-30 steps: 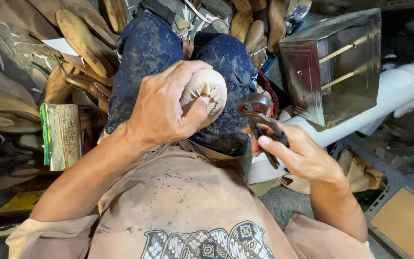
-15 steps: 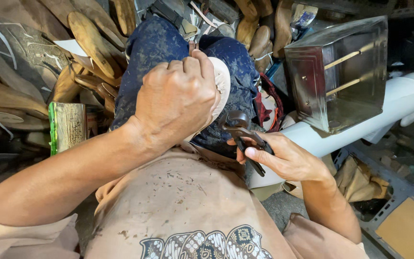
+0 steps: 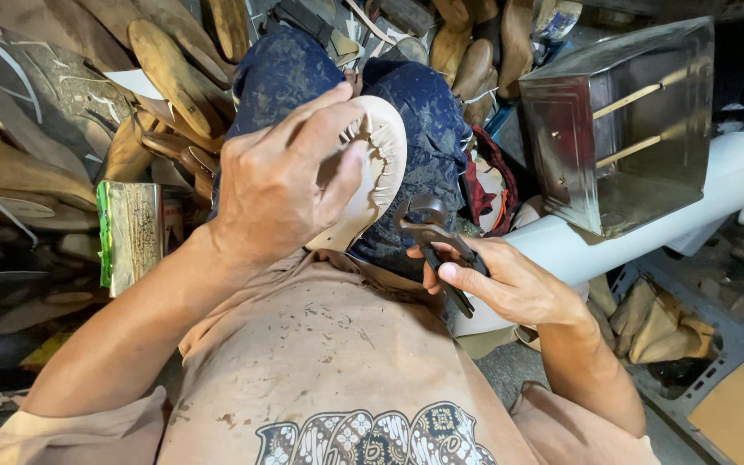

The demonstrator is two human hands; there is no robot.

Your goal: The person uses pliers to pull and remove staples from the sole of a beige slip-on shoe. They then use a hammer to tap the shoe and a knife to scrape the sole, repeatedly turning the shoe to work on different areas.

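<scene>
My left hand point(image 3: 282, 185) grips a beige shoe upper stretched on a last point(image 3: 372, 168), sole side facing me, with pleated leather folded over its edge. It rests against my knees in dark blue stained trousers point(image 3: 290, 73). My right hand point(image 3: 501, 284) holds dark metal pincers point(image 3: 437, 245) by the handles, jaws pointing up toward the shoe, a short way below and right of it. The jaws are not touching the shoe.
Several wooden shoe lasts and soles point(image 3: 170, 73) are piled to the left and behind my knees. A green and gold tin point(image 3: 131, 232) stands at left. A shiny metal box point(image 3: 626, 129) sits at right on a white pipe point(image 3: 647, 224).
My left hand has turned the shoe so its sole side now faces me. My right hand with the pincers has shifted slightly lower and left.
</scene>
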